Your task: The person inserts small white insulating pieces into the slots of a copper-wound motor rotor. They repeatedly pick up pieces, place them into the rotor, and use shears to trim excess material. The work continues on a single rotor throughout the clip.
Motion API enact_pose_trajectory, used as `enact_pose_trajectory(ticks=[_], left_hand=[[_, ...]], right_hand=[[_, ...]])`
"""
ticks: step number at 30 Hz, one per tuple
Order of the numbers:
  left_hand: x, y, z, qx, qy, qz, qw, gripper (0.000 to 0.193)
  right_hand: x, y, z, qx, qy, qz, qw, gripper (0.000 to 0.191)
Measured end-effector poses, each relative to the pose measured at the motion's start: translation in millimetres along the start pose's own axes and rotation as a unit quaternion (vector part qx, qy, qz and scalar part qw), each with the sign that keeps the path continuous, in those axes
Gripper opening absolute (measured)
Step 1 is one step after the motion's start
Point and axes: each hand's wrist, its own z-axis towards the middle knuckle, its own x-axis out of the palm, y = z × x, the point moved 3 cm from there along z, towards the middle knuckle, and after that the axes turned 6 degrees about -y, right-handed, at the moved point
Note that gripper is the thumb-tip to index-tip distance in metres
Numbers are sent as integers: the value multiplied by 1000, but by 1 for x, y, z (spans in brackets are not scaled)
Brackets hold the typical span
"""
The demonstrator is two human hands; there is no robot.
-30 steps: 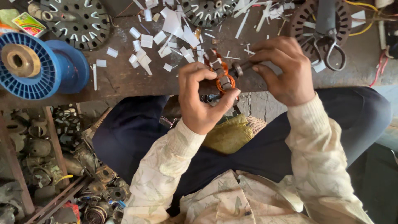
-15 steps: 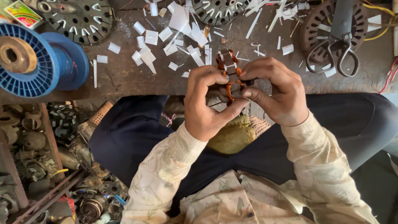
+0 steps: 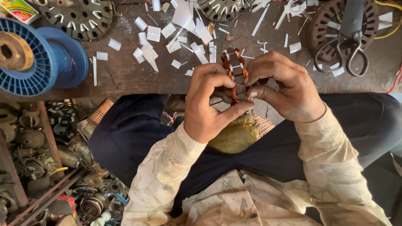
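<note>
Copper-orange and grey wound core [image 3: 235,75], blue spool [image 3: 39,56], white paper scraps [image 3: 150,35], floral cream sleeves [image 3: 167,167]

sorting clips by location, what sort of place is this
Probably a small motor-rewinding repair workshop: both hands hold a copper-wound stator, a blue wire spool sits on the bench, and old motor parts pile below.

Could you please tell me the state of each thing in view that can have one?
Left hand: closed on the small stator.
Right hand: closed on the same stator.
Small stator: held upright, wound with copper wire.
Scissors: closed, lying on a round core.
Blue spool: lying on its side.
</note>
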Motion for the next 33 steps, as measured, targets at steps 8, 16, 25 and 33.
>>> enact_pose_trajectory(ticks=[8,16,25,33], left_hand=[[-2,4,6,-38,42,-34,998,55],[0,7,9,-65,56,-98,992,61],[-2,7,9,-43,69,-58,995,59],[1,10,10,-46,65,-70,994,58]], right_hand=[[6,-1,-8,2,-55,9,998,28],[6,-2,-9,11,-64,16,998,29],[13,-2,-16,26,-125,36,991,30],[14,-1,-19,34,-127,60,989,19]])
